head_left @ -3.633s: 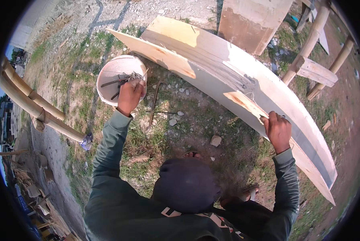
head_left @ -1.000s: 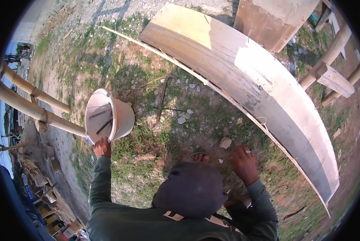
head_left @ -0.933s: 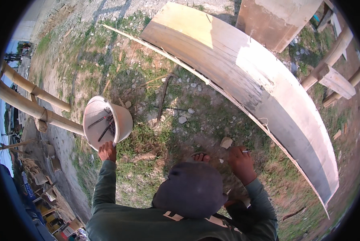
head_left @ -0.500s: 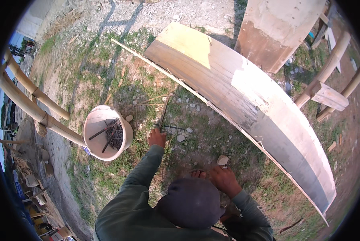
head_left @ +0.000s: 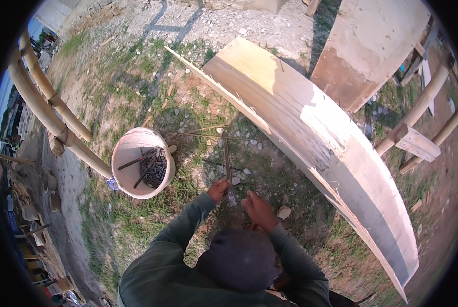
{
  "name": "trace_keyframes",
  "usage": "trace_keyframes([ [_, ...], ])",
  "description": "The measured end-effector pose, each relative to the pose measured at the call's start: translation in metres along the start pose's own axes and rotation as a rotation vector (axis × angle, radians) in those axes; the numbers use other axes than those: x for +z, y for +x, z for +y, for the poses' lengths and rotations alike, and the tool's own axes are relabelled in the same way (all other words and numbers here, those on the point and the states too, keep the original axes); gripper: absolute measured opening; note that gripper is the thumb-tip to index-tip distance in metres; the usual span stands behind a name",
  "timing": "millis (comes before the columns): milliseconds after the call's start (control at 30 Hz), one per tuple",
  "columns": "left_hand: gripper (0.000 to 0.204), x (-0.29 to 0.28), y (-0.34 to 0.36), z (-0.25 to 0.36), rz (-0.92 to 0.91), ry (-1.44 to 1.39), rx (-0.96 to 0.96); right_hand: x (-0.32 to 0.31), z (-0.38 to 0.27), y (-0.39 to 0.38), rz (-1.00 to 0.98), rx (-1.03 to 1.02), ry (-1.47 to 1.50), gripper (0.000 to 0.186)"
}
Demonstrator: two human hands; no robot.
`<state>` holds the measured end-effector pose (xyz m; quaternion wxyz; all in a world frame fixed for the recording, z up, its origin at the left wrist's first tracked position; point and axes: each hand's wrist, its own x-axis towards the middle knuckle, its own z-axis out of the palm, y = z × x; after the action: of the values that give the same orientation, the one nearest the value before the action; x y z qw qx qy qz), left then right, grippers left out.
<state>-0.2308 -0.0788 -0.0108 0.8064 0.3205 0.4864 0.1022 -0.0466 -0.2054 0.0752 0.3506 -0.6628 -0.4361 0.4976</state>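
Note:
My left hand (head_left: 219, 189) is closed round the lower part of a long, narrow, dark bar (head_left: 226, 156). The bar points away from me over grass and stones, and a pale, shiny part (head_left: 232, 198) shows at its near end. What kind of tool it is, I cannot make out. Just to the right and nearer, my right hand (head_left: 259, 211) is closed with its thumb side up, close to the bar's near end. Whatever its fingers hold, if anything, is hidden. A bucket (head_left: 170, 171) with nails and dark rods (head_left: 152, 166) stands left of my left hand.
A long curved-looking plywood sheet (head_left: 275, 94) lies to the right, its splintered edge towards me. Behind it leans a stained board (head_left: 367, 56). Bamboo poles (head_left: 50, 120) stand at the left, and more poles (head_left: 423, 107) at the right. A pale stone (head_left: 284, 212) lies beside my right hand.
My left hand has lifted the bar's near end and drawn it towards me and right. My right hand has moved forward and left, towards the bar. The view has shifted slightly.

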Motion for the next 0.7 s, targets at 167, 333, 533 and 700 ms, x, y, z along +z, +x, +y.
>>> trace_keyframes([
  [167, 0.022, 0.054, -0.052, 0.009, 0.157, 1.205, 0.853, 0.0, -0.022, 0.026, -0.179, 0.378, 0.373, 0.036],
  [333, 0.018, 0.107, -0.093, 0.203, 0.467, 0.683, 1.04, -0.055, -0.059, -0.009, -0.155, 0.164, -0.357, 0.029],
  [533, 0.044, 0.134, -0.116, 0.275, 0.401, 0.96, 1.86, -0.171, -0.197, -0.072, -0.091, -0.177, -0.507, 0.049],
  [700, 0.031, 0.213, -0.101, 0.26, -0.224, 1.473, 1.79, -0.237, -0.234, -0.074, -0.26, -0.136, 0.074, 0.07],
])
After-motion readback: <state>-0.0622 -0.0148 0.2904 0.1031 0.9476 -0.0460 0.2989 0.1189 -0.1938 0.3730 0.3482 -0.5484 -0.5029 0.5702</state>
